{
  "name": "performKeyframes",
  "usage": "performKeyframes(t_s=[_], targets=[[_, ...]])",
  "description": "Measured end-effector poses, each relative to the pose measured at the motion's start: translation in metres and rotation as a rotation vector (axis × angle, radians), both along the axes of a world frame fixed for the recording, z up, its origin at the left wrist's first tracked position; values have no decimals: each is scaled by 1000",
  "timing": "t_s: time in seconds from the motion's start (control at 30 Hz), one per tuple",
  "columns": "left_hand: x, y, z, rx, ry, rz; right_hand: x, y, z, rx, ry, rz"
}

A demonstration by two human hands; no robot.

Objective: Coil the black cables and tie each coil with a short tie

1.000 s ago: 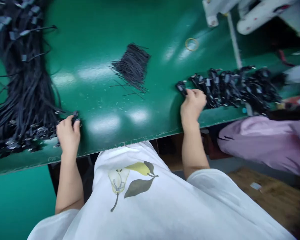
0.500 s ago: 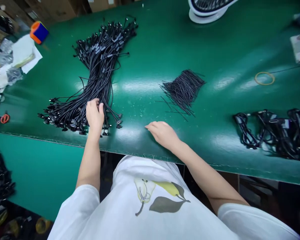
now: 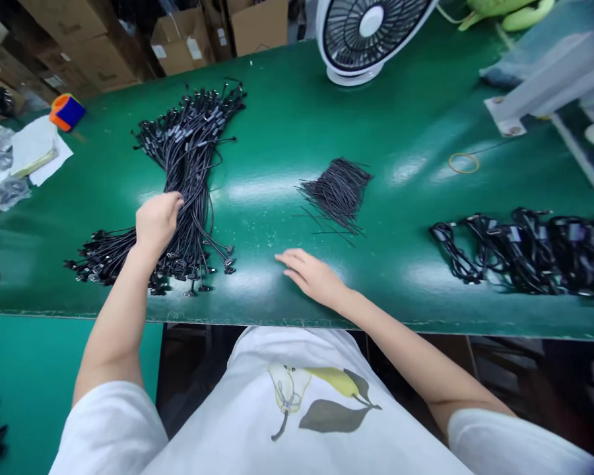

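Plenty of bare surface [image 3: 257, 142] round the right hand [image 3: 314, 276], its fingers empty and loosely parted, front edge close behind them. Left hand [image 3: 156, 221] just moved up the cable pile [image 3: 191, 175], so looks like it's mid-strand now, fingers curled, can't tell if gripping; thin black ties [image 3: 340, 188] lie farther out than the right fingers.

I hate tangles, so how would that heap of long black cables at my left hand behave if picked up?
The heap of long black cables would likely flop, since many of them bend in curves. Some might snag, as they cross and their black plug ends crowd together. The heap probably wouldn't roll, lying spread across the green tabletop.
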State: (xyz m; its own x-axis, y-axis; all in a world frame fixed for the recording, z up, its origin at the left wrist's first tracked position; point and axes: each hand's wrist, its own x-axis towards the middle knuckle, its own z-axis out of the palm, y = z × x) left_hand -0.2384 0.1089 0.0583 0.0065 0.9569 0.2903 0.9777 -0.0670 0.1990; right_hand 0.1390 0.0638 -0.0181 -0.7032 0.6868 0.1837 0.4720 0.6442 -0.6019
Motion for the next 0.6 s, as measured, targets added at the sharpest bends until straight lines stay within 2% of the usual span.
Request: performKeyframes(t_s=[0.07, 0.1, 0.2, 0.27, 0.33, 0.43, 0.5, 0.6], targets=[[19, -30, -6, -43, 9, -142, -24, 15, 19, 82, 125, -60], [26, -46, -10, -48, 11, -198, -41, 24, 28, 133, 143, -37], [29, -84, -14, 29, 4, -271, -101, 45, 50, 238, 8, 189], [15, -98, -9, 56, 37, -258, -133, 47, 63, 258, -108, 338], [-10, -101, -1, 10, 114, -177, -153, 35, 78, 303, -97, 431], [-59, -88, 4, -156, 197, 70, -161, -1, 100, 338, 66, 502], [-88, -73, 1, -260, 198, 196, -158, -21, 108, 201, 101, 494], [-110, -54, -6, -309, 196, 328, -148, -27, 104, -175, 156, 356]])
